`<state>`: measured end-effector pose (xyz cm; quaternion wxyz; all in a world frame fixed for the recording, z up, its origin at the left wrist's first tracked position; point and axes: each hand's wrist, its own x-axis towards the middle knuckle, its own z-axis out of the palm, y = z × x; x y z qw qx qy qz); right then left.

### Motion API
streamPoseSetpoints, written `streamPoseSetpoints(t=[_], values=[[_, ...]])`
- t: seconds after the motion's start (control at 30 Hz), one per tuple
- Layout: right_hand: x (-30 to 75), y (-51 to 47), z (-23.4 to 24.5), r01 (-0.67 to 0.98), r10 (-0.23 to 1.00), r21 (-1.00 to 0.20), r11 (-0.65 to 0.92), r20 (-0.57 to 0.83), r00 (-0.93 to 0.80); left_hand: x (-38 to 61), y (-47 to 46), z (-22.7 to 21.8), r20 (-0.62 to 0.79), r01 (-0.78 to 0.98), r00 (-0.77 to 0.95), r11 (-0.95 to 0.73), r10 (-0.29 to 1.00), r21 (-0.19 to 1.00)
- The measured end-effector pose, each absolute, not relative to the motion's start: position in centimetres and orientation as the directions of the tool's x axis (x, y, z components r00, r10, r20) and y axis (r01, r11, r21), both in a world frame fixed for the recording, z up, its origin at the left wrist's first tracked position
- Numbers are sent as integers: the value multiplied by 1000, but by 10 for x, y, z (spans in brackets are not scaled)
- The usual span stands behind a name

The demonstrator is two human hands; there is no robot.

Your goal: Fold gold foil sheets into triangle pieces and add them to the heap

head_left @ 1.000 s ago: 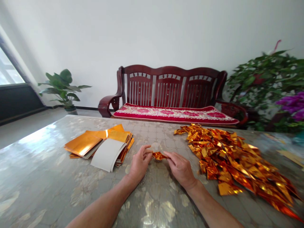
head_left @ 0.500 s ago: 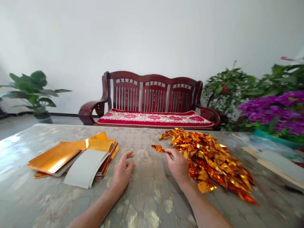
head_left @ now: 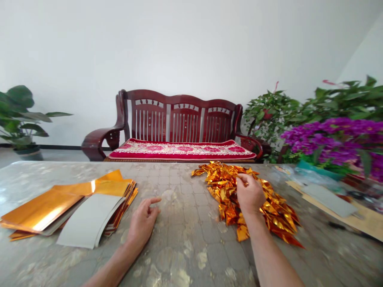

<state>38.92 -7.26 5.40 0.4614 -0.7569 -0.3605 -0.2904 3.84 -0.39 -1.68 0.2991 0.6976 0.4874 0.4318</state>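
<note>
My right hand (head_left: pixel 249 194) is curled over the top of a heap of folded gold foil pieces (head_left: pixel 275 211) on the right of the marble-patterned table (head_left: pixel 185 247). Its thumb and fingers pinch a folded gold foil piece at the heap's top. My left hand (head_left: pixel 143 222) lies on the table with fingers stretched out and holds nothing. To its left is a stack of flat gold foil sheets (head_left: pixel 54 201), with one sheet turned white side up (head_left: pixel 86 221).
A dark red wooden bench (head_left: pixel 179 123) with a red cushion stands behind the table. Purple flowers (head_left: pixel 335 139) and green plants crowd the right. A grey sheet on cardboard (head_left: pixel 329 196) lies at the table's right edge. Another potted plant (head_left: pixel 18 117) stands far left.
My right hand carried the folded gold piece from the table's middle rightward onto the heap. My left hand let go of it and opened flat on the table. The view swung right.
</note>
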Motion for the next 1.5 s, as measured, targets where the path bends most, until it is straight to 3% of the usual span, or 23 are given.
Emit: streamPoseSetpoints(t=[0.17,0.5,0.6,0.67,0.73,0.83,1.0,1.23,1.5], values=[[417,-89,63,687,190,-579,-439,687,701,38,-3,-17,335,432,169,-375,927,820],[446,-117,60,597,156,-597,-535,625,765,37,0,-23,342,402,186,-389,921,829],[445,-116,60,652,133,-581,-487,689,712,37,-1,-23,352,407,181,-396,918,823],[435,-110,61,752,138,-498,-433,787,601,38,-1,-23,343,409,188,-391,920,824],[415,-100,60,873,197,-371,-315,875,443,38,0,-24,340,411,201,-394,919,822],[369,-83,53,977,391,-215,-4,898,199,38,2,-26,349,409,219,-411,911,815],[290,-67,23,912,674,-222,345,735,-77,40,3,-27,323,403,233,-393,917,826],[256,-64,-5,862,805,-268,430,546,-232,41,1,-21,335,412,234,-405,913,816],[257,-58,-9,885,826,-226,408,505,-252,43,-1,-19,371,401,242,-441,896,803]])
